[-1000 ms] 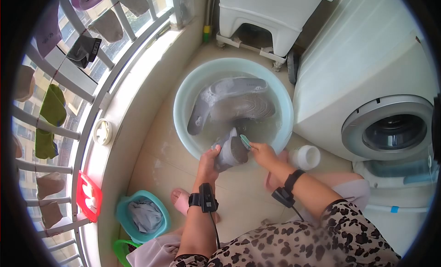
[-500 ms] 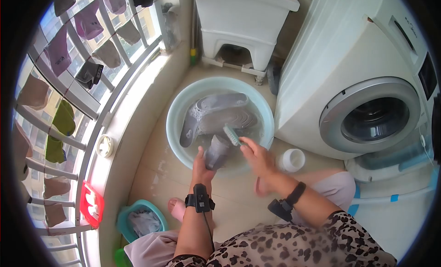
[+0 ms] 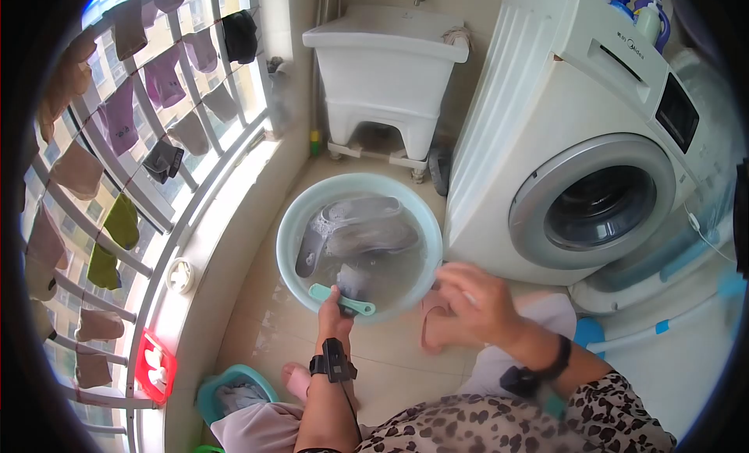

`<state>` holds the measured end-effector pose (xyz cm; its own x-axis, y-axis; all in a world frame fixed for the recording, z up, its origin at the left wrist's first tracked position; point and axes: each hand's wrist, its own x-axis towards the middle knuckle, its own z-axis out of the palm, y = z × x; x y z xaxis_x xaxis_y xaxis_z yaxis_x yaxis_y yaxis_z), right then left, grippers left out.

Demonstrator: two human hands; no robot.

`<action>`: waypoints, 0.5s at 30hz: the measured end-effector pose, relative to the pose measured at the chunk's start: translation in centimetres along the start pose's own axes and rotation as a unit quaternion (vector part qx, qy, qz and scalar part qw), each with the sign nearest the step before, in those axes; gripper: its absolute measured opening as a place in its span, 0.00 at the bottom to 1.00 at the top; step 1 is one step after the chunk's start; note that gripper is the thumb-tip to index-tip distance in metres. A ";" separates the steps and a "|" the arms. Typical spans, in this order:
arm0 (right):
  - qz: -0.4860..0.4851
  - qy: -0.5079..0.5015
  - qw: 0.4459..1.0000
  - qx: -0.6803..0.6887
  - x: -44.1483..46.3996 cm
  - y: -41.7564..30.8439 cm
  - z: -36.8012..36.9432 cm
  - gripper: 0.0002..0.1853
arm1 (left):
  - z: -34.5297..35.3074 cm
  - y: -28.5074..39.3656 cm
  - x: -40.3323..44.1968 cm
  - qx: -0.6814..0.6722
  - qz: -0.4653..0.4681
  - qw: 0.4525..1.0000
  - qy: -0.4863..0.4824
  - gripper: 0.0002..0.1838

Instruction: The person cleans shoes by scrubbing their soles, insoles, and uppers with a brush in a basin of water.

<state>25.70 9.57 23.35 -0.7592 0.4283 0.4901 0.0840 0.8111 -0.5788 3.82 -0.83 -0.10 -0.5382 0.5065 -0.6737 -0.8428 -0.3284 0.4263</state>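
The washing machine [image 3: 562,102] carries the clearest lettering, "Midea" [image 3: 630,47], with small Chinese characters beside it, printed next to the drawer; below is a dark display panel [image 3: 677,114], its writing unreadable. The purple sock [image 3: 117,119] has marks too small to make out, and the labels of the bottles [image 3: 647,23] on top of the machine cannot be read.

The floor [image 3: 390,367] is pale tile, shining wet left of the pale blue basin [image 3: 283,238]. In its cloudy, sudsy water lie grey insoles [image 3: 359,209] and a grey shoe [image 3: 374,235]. At the near rim, the left hand [image 3: 334,322] pinches a pale green brush [image 3: 342,299] under its thumb, the brush lying crosswise over a grey piece [image 3: 354,278] that reaches into the basin. The right hand [image 3: 480,301], blurred, is raised just right of the basin with bent fingers; whether they grip anything, I cannot tell.

Behind stands a white sink [image 3: 390,75] on legs. Along the left, socks hang on lines before a white railing [image 3: 156,211]; on the ledge [image 3: 226,196] are a round white container [image 3: 180,275] and a red basket [image 3: 143,375]. Below it, a teal tub [image 3: 207,406] holds grey cloth [image 3: 238,397].
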 end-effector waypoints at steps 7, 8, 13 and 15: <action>0.349 0.184 0.919 -0.023 -12.4 4.6 -12.5 0.08 | -0.4 -0.7 1.6 0.007 0.026 0.997 -0.066 0.15; 0.366 0.215 0.905 -0.019 -13.1 4.9 -12.6 0.08 | -0.6 -1.0 1.9 0.018 0.034 0.996 -0.074 0.15; 0.093 0.028 0.989 -0.108 -6.1 1.0 -6.5 0.09 | -0.4 -1.0 1.9 0.086 0.074 0.989 -0.098 0.13; 0.048 -0.068 0.996 -0.014 -3.9 1.9 -0.6 0.14 | 0.4 -0.7 0.7 0.076 0.072 0.989 -0.105 0.15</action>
<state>29.25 9.70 20.71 -0.8276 0.4473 0.3391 0.1761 0.7805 -0.5998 4.03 0.04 -0.66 -0.6278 0.6233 -0.4661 -0.7401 -0.2927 0.6054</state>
